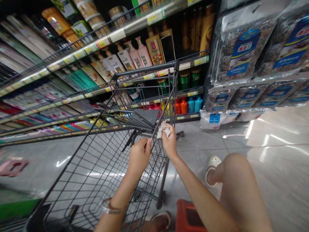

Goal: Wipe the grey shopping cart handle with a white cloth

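A grey wire shopping cart (101, 180) stands in front of me, its basket open at the top. My left hand (140, 154), with a bracelet at the wrist, is closed around the cart's near side rim. Just beyond it, my right hand (170, 141) grips a crumpled white tissue (163, 129) against the same side of the cart, close to its handle end. The grey folding seat flap (146, 116) lies left of the tissue. Tissue and fingers partly hide the wire behind them.
Shelves of bottles (142, 53) run behind the cart. Packs of steel scourers (243, 51) hang at the right. A red plastic stool (187, 216) is below my right forearm; a pink stool (14, 167) stands at the left. My bent leg (241, 190) is at the right.
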Demonstrator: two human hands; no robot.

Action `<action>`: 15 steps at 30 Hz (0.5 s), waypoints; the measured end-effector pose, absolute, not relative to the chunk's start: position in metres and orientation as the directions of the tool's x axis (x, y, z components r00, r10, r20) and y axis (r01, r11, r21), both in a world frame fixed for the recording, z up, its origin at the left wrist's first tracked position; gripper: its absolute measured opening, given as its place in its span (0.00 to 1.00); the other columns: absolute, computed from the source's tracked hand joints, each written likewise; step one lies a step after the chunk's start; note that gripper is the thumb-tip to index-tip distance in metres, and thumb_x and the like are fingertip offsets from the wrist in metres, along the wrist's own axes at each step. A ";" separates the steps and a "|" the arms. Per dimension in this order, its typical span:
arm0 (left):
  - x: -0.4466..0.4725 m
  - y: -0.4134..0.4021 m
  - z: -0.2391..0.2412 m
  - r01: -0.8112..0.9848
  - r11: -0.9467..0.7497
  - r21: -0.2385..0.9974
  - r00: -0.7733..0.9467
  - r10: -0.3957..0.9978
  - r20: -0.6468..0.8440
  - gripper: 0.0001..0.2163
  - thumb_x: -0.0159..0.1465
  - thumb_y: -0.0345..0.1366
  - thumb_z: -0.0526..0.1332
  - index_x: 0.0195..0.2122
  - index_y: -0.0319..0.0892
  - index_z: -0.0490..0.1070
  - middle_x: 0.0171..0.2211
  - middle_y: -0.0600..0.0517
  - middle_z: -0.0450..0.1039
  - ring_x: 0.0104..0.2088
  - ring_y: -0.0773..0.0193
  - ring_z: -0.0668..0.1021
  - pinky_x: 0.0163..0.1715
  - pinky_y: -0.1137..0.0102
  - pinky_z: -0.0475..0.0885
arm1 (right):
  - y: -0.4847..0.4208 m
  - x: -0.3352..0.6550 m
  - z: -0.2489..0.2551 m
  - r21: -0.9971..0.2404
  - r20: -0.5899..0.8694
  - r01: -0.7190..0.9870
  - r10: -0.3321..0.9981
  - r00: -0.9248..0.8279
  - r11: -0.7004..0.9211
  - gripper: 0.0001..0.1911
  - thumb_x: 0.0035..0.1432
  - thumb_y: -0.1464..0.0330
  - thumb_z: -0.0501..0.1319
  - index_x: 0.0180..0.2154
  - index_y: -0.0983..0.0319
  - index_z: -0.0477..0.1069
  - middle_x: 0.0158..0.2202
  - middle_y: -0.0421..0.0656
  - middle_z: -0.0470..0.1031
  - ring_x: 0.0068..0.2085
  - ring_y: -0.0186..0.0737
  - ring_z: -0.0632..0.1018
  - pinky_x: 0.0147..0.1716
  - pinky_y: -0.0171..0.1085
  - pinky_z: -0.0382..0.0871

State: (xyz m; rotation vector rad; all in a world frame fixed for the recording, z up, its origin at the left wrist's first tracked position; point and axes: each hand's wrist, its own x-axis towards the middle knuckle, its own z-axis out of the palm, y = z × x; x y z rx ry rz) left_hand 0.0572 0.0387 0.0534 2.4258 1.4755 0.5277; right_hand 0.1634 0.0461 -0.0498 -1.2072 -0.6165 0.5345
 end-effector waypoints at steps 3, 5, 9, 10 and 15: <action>0.057 0.039 0.053 0.805 -0.450 0.388 0.417 0.893 0.169 0.19 0.64 0.44 0.47 0.19 0.43 0.62 0.14 0.57 0.56 0.18 0.69 0.62 0.21 0.72 0.53 | 0.041 0.154 -0.050 -0.970 0.151 -0.012 0.638 0.755 0.244 0.12 0.51 0.73 0.54 0.39 0.61 0.68 0.41 0.44 0.68 0.45 0.41 0.71 0.49 0.41 0.63; 0.057 0.039 0.053 0.809 -0.448 0.380 0.416 0.894 0.168 0.19 0.64 0.44 0.48 0.19 0.43 0.62 0.14 0.57 0.58 0.18 0.69 0.63 0.21 0.72 0.54 | 0.039 0.150 -0.050 -0.973 0.142 -0.007 0.624 0.769 0.231 0.11 0.51 0.73 0.53 0.37 0.61 0.68 0.40 0.45 0.67 0.45 0.41 0.71 0.49 0.41 0.64; 0.057 0.039 0.054 0.813 -0.441 0.379 0.411 0.897 0.162 0.19 0.64 0.44 0.48 0.19 0.43 0.62 0.14 0.56 0.59 0.18 0.68 0.63 0.22 0.72 0.54 | 0.034 0.147 -0.054 -0.966 0.149 -0.032 0.648 0.747 0.258 0.11 0.52 0.73 0.52 0.38 0.61 0.69 0.41 0.45 0.67 0.45 0.41 0.71 0.49 0.40 0.63; 0.057 0.039 0.054 0.813 -0.440 0.381 0.410 0.898 0.161 0.19 0.64 0.44 0.48 0.19 0.43 0.62 0.14 0.56 0.59 0.18 0.68 0.63 0.22 0.72 0.54 | 0.033 0.148 -0.054 -0.962 0.163 -0.031 0.664 0.730 0.270 0.11 0.53 0.72 0.53 0.39 0.61 0.69 0.41 0.45 0.67 0.46 0.41 0.71 0.50 0.41 0.63; 0.057 0.040 0.053 0.813 -0.439 0.381 0.408 0.898 0.165 0.19 0.64 0.45 0.48 0.19 0.42 0.63 0.14 0.57 0.58 0.17 0.69 0.62 0.21 0.72 0.53 | 0.032 0.158 -0.062 -0.964 0.215 0.023 0.725 0.655 0.266 0.10 0.53 0.68 0.58 0.40 0.60 0.68 0.42 0.45 0.68 0.46 0.41 0.71 0.50 0.40 0.63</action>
